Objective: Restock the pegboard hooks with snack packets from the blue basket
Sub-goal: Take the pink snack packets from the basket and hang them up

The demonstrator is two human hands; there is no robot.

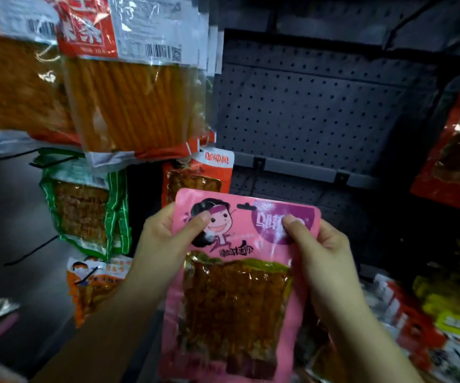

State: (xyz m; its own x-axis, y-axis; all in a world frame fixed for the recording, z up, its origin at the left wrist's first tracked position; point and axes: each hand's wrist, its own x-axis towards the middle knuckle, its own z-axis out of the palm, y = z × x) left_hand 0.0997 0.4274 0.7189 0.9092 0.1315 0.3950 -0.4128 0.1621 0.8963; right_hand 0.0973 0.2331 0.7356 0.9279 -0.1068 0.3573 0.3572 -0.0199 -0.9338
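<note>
I hold a pink snack packet (234,275) upright in front of me, with a cartoon face on top and a clear window showing brown strips. My left hand (165,239) grips its upper left edge, thumb on the front. My right hand (317,244) grips the upper right edge, thumb on the purple logo. The hang slot at the packet's top sits just below a bare stretch of dark pegboard (320,106). A black hook (253,175) sticks out from the grey rail (300,167) just above the packet. The blue basket is not in view.
Orange stick packets (137,100) hang at upper left. A green packet (85,200) and an orange-red packet (195,175) hang below them. Red packets (455,150) hang at right, and yellow and red packets (430,313) sit at lower right. Empty black hooks (29,252) jut out at left.
</note>
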